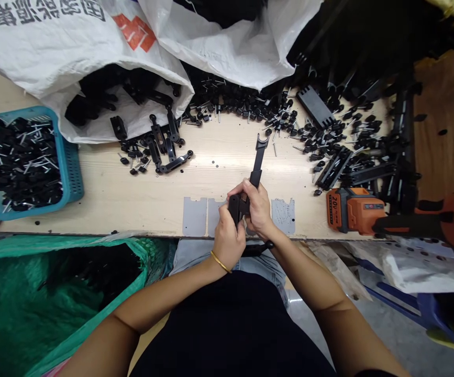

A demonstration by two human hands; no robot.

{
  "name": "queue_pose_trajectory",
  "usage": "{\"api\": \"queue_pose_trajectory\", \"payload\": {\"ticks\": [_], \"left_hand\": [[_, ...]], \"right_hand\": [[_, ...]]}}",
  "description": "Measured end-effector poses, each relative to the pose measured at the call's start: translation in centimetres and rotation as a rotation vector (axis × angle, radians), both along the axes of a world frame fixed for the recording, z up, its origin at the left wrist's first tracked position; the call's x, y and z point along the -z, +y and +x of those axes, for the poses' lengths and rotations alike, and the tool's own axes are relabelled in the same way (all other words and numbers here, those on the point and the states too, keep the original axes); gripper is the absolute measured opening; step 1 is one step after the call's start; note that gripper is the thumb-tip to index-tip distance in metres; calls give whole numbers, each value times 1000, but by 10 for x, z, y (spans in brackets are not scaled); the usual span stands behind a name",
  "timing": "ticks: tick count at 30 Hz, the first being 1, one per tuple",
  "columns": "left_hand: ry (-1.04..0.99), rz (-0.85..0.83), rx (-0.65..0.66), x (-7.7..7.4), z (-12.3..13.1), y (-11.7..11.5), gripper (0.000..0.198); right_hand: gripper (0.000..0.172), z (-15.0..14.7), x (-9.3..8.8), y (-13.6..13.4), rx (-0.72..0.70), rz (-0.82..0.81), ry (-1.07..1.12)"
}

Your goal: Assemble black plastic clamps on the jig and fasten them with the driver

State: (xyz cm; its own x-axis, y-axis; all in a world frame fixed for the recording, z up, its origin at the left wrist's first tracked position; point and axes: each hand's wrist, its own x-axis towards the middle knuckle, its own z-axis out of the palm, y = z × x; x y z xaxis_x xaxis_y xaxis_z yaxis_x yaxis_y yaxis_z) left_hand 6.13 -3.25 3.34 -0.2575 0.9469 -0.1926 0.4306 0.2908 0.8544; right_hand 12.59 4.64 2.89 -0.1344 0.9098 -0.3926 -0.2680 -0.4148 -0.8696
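Note:
Both hands are closed in front of me at the table's near edge. My left hand [229, 235] grips a black plastic block [234, 207] between thumb and fingers. Beside it, my right hand [258, 209] is wrapped round a long black plastic arm [256, 175] whose forked tip [263, 140] points away from me. The block and the arm meet between the hands; fingers hide how they join. Below the right wrist, a black bar with a round end [257, 250] shows over my lap. Grey flat plates [194, 215] lie under and beside the hands.
A blue basket [69, 173] of black-headed screws stands left. White sacks [93, 123] spill black parts at the back. Knob screws [246, 102] and black arms [172, 162] are strewn around. An orange power tool [354, 209] lies right; a green sack [124, 303] hangs lower left.

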Motion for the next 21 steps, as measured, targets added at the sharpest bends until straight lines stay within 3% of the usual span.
{"api": "queue_pose_trajectory", "payload": {"ticks": [6, 12, 17, 21], "left_hand": [[52, 49, 17, -1, -5, 8, 42], [53, 33, 250, 7, -26, 14, 48], [-28, 83, 28, 4, -7, 17, 40], [-23, 86, 62, 7, -4, 14, 43]], "right_hand": [[43, 4, -8, 15, -92, 122, -55], [47, -2, -2, 26, -158, 17, -37], [50, -6, -3, 23, -46, 111, -72], [45, 1, -14, 26, -107, 243, -126]]}}
